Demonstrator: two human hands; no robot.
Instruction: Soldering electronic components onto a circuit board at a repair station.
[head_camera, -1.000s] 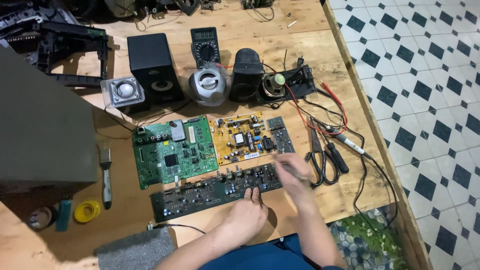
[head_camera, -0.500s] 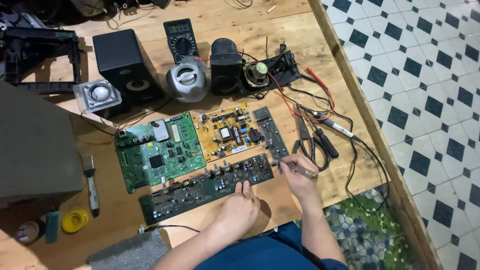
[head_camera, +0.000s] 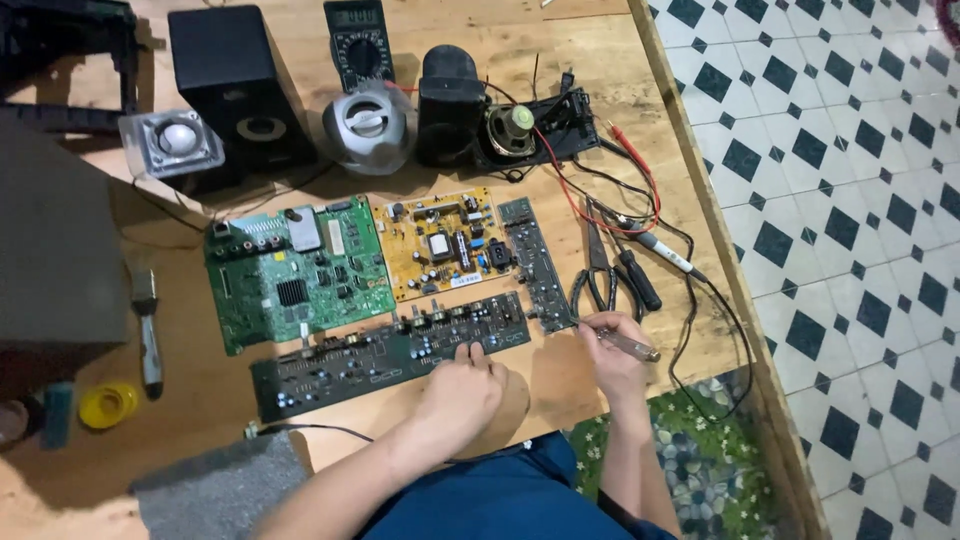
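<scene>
**Hands steadied a long dark circuit board on the wooden desk**

Head view: the left hand (head_camera: 462, 385) lay on the near edge of the long dark circuit board (head_camera: 390, 352), fingers together and pressed flat, apparently to keep it from sliding. The board lay near the desk's (head_camera: 560, 380) front edge, slightly askew. The right hand (head_camera: 612, 352) pinched a slim metal tool (head_camera: 628, 344), fingers clamped round its shaft, tip aimed at the narrow dark strip board (head_camera: 536, 264). Behind lay a glossy green board (head_camera: 295, 275) and a yellow board (head_camera: 445, 243) studded with components. Black-handled pliers (head_camera: 598, 270) rested toward the right edge; boxy black speakers (head_camera: 235, 85) stood along the far edge.
</scene>
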